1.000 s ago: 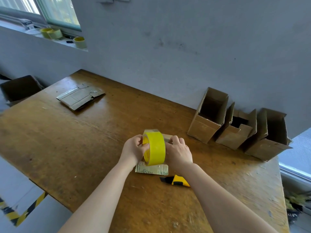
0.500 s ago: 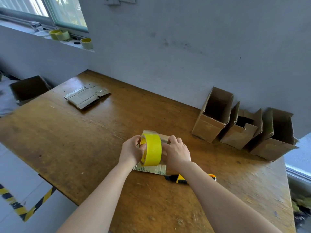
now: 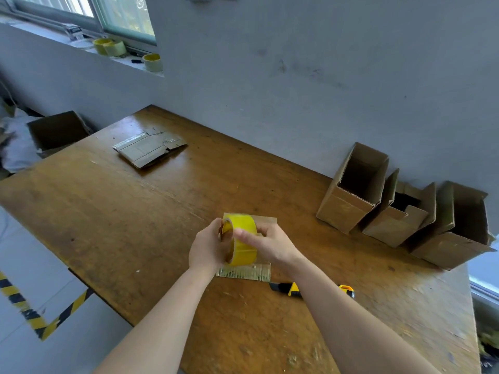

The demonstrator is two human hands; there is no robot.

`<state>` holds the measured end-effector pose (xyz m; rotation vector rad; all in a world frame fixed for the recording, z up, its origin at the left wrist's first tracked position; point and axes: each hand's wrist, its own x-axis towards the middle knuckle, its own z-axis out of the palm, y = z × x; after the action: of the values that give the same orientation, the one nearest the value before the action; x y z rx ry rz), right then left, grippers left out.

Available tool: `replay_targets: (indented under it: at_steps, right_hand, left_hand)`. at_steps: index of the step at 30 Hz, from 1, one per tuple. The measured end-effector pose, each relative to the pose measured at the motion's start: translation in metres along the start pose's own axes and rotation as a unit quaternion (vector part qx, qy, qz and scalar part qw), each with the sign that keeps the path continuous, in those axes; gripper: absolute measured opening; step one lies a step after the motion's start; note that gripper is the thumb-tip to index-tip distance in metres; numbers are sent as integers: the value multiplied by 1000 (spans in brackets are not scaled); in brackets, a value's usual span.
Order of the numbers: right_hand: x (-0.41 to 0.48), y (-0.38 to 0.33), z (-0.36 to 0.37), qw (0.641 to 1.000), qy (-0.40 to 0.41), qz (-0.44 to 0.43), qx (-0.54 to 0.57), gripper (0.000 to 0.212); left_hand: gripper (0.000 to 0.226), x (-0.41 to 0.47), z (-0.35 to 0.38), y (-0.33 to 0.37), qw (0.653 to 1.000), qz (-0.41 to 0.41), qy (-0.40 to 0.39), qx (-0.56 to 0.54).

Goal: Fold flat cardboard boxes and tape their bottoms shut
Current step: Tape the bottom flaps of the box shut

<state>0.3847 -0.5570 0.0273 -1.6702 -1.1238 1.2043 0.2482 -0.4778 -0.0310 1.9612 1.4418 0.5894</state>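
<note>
Grips closed on yellow tape roll [image 3: 241,238], left hand [image 3: 206,247] and right hand [image 3: 272,245] flanking, axis left-right, directly over cardboard box [image 3: 244,271].

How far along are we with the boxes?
Done: three boxes stand folded by the wall. In hand: left hand and right hand hold the tape roll over a fourth box. Remaining: taping it, then the flat stack at the far left.

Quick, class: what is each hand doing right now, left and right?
Left hand: grips the tape roll.
Right hand: pinches the same roll, thumb across its yellow face.
</note>
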Motion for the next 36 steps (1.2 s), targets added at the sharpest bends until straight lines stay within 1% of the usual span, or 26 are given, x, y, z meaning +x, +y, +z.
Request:
replay_targets:
  at_steps: [1,3,5,7,9,11,12,13,14,15,16,17,19,22,24,26,28,32,34,36]
  right_hand:
    - [2,-3,-1,1000,-5,-7,20,34]
    - [7,-11,-6,998,19,-25,54,20]
    - [12,-20,-17,995,52,-23,86,13]
    - [17,-27,-26,997,61,-24,50,14]
    - [23,-30,-28,999,35,-14,14,17]
    - [27,-28,-23,1000,3,0,-28,19]
    - [29,-25,-21,999,-8,7,-47,19]
    - [30,-22,-20,998,-12,12,-60,18]
    - [32,-21,-19,998,-10,13,-63,17]
    - [34,-19,-20,998,-6,13,-67,17]
    - [35,-19,-20,997,0,10,-75,18]
    - [37,-19,-20,996,6,7,-85,19]
    - [39,-19,-19,995,8,1,-98,21]
    - [41,-18,-18,995,5,1,-104,26]
    - [41,-17,-18,995,8,4,-102,29]
    - [41,-17,-19,995,13,3,-99,28]
    - [41,-17,-18,995,14,5,-100,28]
    - [41,-16,-18,995,6,7,-98,23]
    - [41,-15,-19,995,3,5,-102,26]
    - [41,-14,-20,995,0,6,-102,29]
  left_hand:
    - [13,0,-2,-1,1000,12,-12,4]
    - [23,-3,-5,-5,998,42,-42,14]
    - [29,-6,-6,-10,996,65,-55,41]
    - [28,-8,-2,-13,993,73,-43,86]
    - [31,-9,-1,-13,993,63,-35,96]
    - [29,-8,-1,-12,996,58,-42,60]
    - [27,-6,-2,-10,998,45,-49,8]
    - [28,-2,-5,-7,996,13,-53,-68]
    - [30,2,-7,-4,987,-34,-53,-150]
    - [32,7,-10,-1,969,-90,-53,-225]
    - [33,11,-12,3,948,-138,-56,-282]
    - [32,15,-15,7,933,-169,-60,-313]
    - [31,21,-18,14,921,-196,-73,-327]
    - [36,25,-20,24,917,-220,-78,-324]
    - [32,26,-20,28,921,-206,-60,-325]
    - [26,26,-20,31,923,-184,-55,-334]
    - [23,25,-21,32,923,-182,-54,-336]
    - [27,23,-22,35,917,-189,-52,-349]
    - [31,24,-22,38,911,-197,-70,-356]
    - [32,25,-23,40,915,-190,-90,-345]
